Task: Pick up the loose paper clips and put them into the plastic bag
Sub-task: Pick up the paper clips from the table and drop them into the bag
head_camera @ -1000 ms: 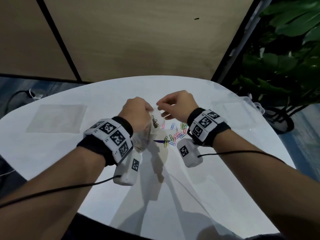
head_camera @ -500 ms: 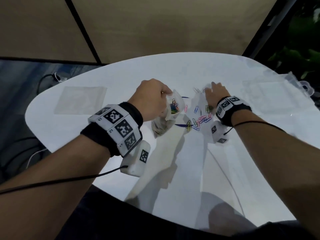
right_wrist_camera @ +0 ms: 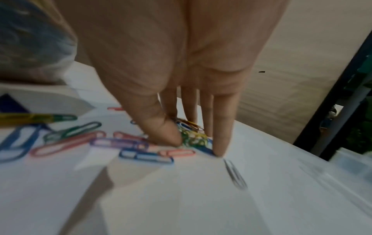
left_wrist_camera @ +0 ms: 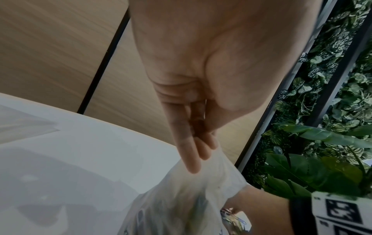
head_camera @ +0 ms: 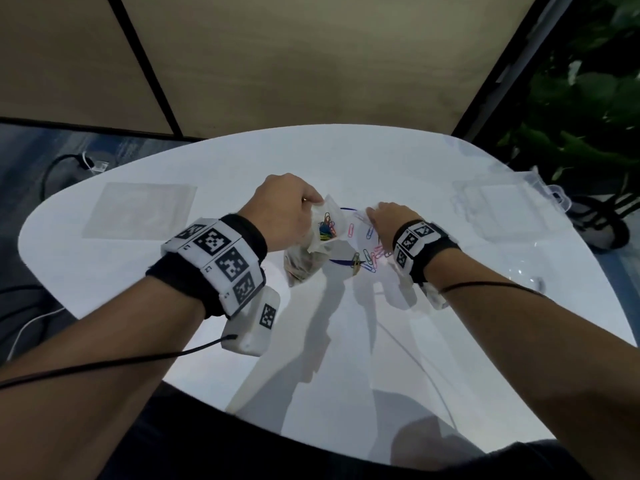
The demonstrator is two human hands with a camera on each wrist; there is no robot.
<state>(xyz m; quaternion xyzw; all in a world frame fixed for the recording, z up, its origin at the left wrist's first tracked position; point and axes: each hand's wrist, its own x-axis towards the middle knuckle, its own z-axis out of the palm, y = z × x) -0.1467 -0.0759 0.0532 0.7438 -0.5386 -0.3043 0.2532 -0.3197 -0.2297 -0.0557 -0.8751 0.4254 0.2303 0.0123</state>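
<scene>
While our left hand (head_camera: 287,211) pinches the plastic bag (head_camera: 317,244) by its rim, thumb and fingers (left_wrist_camera: 191,159) closed on the thin film, the bag hangs limp above the white worktop (head_camera: 346,341), some coloured clips already inside. Our right hand (head_camera: 389,218) is down on the loose paper clips (right_wrist_camera: 141,146), thumb and fingers (right_wrist_camera: 220,139) drawn in around a small green-and-yellow cluster; whether it is truly gripped yet we cannot tell. More clips lie scattered just beside, one bare steel clip (right_wrist_camera: 234,173) apart. We judge the clips light, stiff, smooth-coated and flat, so apt to slide: best bunched, then pinched from the sides. Bag film is soft; hold the rim only.
</scene>
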